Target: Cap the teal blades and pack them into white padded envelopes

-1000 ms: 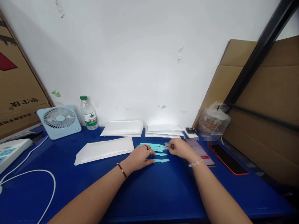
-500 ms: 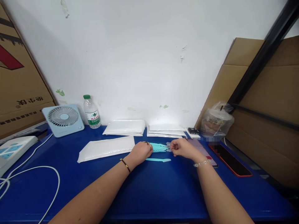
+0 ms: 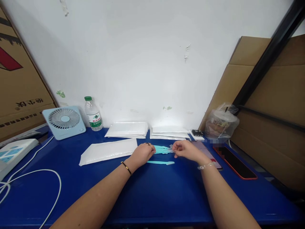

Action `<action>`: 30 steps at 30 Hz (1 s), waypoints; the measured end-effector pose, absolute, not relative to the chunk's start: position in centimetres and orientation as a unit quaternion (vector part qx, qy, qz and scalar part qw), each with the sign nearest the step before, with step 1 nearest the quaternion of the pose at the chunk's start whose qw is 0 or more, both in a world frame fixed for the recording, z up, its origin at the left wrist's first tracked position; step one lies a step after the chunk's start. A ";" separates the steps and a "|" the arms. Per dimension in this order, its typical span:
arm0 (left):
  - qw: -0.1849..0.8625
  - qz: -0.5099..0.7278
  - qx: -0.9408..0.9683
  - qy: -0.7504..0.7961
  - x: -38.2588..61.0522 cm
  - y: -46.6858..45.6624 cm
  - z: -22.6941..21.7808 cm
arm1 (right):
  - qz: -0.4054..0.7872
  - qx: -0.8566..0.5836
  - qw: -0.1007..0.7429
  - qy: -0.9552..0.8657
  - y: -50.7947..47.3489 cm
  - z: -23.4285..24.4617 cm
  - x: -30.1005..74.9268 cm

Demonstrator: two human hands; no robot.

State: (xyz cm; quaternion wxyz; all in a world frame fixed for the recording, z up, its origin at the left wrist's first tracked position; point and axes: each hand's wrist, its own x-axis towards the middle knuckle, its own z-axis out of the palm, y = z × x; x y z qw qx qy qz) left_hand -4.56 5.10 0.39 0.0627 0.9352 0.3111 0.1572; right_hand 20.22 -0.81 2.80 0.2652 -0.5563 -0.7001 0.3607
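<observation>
My left hand is closed round one end of a bunch of thin turquoise strips, held just above the blue table. My right hand pinches the other end of the same bunch, where small clear tips show. One loose turquoise strip lies flat on the table just in front of both hands. A white padded envelope lies to the left of my left hand.
Two stacks of white envelopes lie by the wall. A small blue fan, a water bottle, a white device and a white cable are at left. Two phones and a bagged drink cup sit at right, beside cardboard.
The spread strips have been gathered into one bunch between my two hands and lifted slightly. My left hand went from lying flat on them to closed round them. One strip stays on the table.
</observation>
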 end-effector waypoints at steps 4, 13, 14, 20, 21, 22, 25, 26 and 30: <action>0.067 0.161 0.940 0.292 -4.2 4.7 0.4 | 0.387 -0.535 0.249 -0.708 -0.7 2.3 19.3; 0.048 0.165 0.926 0.337 -4.4 5.1 -0.1 | 0.201 -0.644 0.205 -0.709 -0.6 2.6 22.2; 0.043 0.165 0.923 0.344 -4.4 5.3 -0.1 | 0.177 -0.651 0.193 -0.713 -0.5 2.5 22.5; 0.021 0.130 0.930 0.344 -4.5 5.9 -0.2 | 0.149 -0.654 0.131 -0.730 0.0 1.8 21.8; 0.017 0.127 0.930 0.343 -4.4 5.9 -0.2 | 0.144 -0.657 0.121 -0.730 0.0 1.8 21.5; 0.014 0.128 0.931 0.341 -4.3 5.9 -0.2 | 0.135 -0.660 0.112 -0.730 0.0 1.9 21.2; 0.014 0.134 0.931 0.339 -4.1 6.0 -0.3 | 0.106 -0.668 0.096 -0.730 0.0 2.0 20.7; 0.018 0.137 0.929 0.342 -4.1 6.0 -0.3 | 0.097 -0.670 0.094 -0.730 0.0 2.0 20.7; 0.053 0.151 0.922 0.353 -4.1 5.9 -0.1 | 0.083 -0.672 0.101 -0.729 -0.1 1.8 20.8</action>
